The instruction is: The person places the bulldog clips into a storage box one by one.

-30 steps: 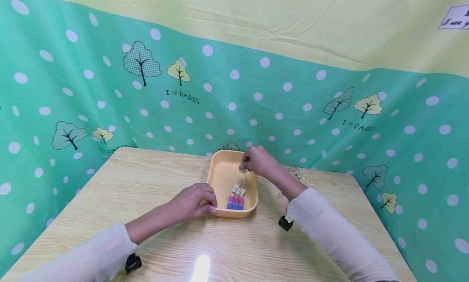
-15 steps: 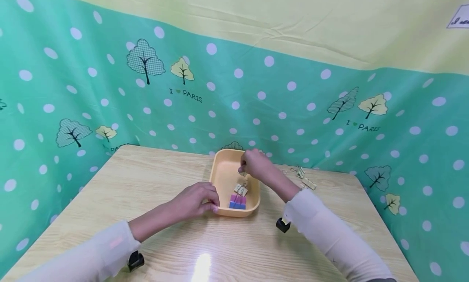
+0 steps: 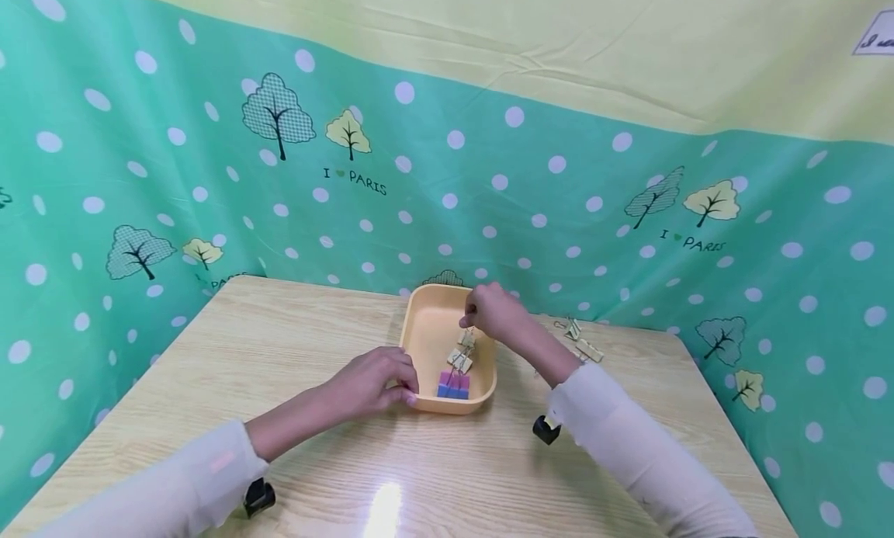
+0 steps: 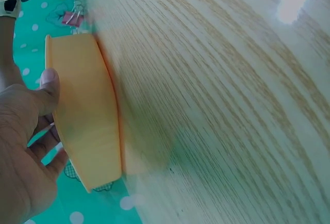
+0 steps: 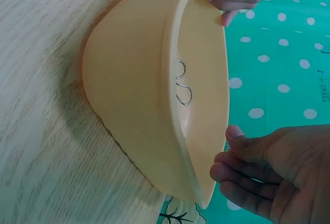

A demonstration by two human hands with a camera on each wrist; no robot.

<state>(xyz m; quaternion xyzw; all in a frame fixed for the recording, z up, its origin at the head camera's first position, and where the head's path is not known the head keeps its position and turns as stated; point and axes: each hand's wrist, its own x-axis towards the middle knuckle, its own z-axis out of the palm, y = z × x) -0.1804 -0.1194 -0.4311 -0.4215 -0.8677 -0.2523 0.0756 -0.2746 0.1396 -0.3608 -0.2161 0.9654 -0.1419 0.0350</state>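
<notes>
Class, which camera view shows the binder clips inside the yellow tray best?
The head view: the binder clips lie in plain sight in the yellow tray. The right wrist view shows only wire handles above the rim; the left wrist view catches one clip at its edge.

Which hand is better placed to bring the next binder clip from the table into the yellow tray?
Probably the right hand. It hovers over the yellow tray, empty in the right wrist view, and the loose binder clips lie on its side. The left hand holds the tray's near corner.
</notes>
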